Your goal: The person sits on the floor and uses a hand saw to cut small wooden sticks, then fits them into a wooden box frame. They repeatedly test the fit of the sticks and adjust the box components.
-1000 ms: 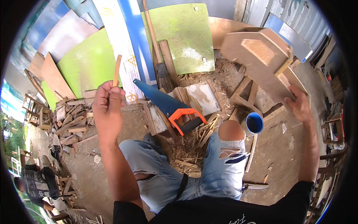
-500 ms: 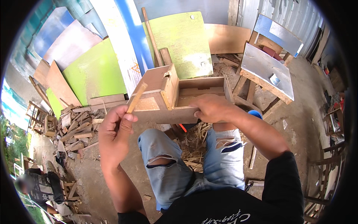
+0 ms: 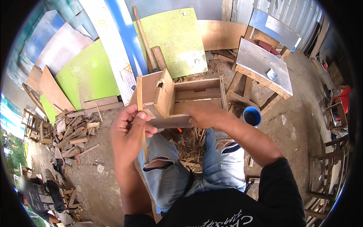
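A thin wooden strip [image 3: 140, 94] stands nearly upright in my left hand [image 3: 132, 126], pinched between thumb and fingers, its lower end reaching down over my knee. Just beyond it is a wooden box [image 3: 151, 89] with a closed part at left and an open compartment at right. A raised panel with a small notch [image 3: 160, 84] divides the two. My right hand [image 3: 206, 115] grips the near wall of the box, thumb on the outside and fingers reaching over into the compartment, where they are partly hidden.
A small table [image 3: 264, 62] with a white cup [image 3: 272, 74] stands at the far right, a blue container [image 3: 252, 116] below it. Scrap wood [image 3: 72, 134] is heaped at left. Green boards [image 3: 170, 41] lean at the back, near a long-handled hammer [image 3: 143, 36]. Another person [image 3: 39, 195] sits far left.
My left hand has moved slightly right and turned the strip from slanted to nearly upright, showing its length. The box has tilted a little, and my right hand stays on its near wall.
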Action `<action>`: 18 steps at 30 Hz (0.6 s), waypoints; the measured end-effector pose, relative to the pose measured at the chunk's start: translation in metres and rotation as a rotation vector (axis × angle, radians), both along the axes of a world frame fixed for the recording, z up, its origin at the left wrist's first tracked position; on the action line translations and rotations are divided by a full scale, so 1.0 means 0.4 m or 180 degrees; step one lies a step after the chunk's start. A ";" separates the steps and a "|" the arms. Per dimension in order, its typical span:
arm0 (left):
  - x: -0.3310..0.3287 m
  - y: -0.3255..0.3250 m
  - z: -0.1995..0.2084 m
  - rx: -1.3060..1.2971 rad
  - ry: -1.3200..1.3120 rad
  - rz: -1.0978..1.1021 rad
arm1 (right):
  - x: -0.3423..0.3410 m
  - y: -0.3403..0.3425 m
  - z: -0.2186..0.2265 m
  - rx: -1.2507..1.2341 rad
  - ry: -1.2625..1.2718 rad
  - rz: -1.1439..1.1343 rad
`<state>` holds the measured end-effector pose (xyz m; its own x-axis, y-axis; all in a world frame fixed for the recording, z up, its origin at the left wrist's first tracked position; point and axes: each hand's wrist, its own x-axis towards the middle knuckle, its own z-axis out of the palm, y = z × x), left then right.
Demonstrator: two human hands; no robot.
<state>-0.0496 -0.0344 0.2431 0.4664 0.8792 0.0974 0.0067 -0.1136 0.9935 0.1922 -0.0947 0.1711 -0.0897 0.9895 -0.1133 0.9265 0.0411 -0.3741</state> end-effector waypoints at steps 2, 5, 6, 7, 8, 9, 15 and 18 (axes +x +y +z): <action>0.014 0.003 -0.015 -0.0342 -0.0242 -0.0089 | -0.002 -0.006 0.003 -0.0038 0.0060 0.0035; 0.031 0.003 -0.047 -0.0654 -0.0194 -0.0038 | -0.007 -0.020 -0.004 -0.0021 0.0272 0.0140; 0.034 0.002 -0.058 -0.0736 -0.0147 -0.0058 | -0.012 -0.024 -0.010 -0.0059 0.0296 0.0151; 0.037 0.000 -0.069 -0.0686 -0.0220 -0.0165 | -0.019 -0.029 -0.016 -0.0119 0.0338 0.0193; 0.038 -0.001 -0.080 -0.0705 -0.0210 -0.0169 | -0.025 -0.028 -0.021 -0.0139 0.0216 0.0193; 0.037 0.000 -0.092 -0.0713 -0.0209 -0.0170 | -0.033 -0.029 -0.025 -0.0182 0.0110 0.0223; -0.041 0.122 -0.159 0.0674 0.0389 0.0856 | -0.059 -0.032 -0.013 -0.0152 -0.0332 0.0139; -0.082 0.212 -0.214 0.0707 0.0991 0.1352 | -0.042 -0.040 -0.003 -0.0119 -0.0293 -0.0185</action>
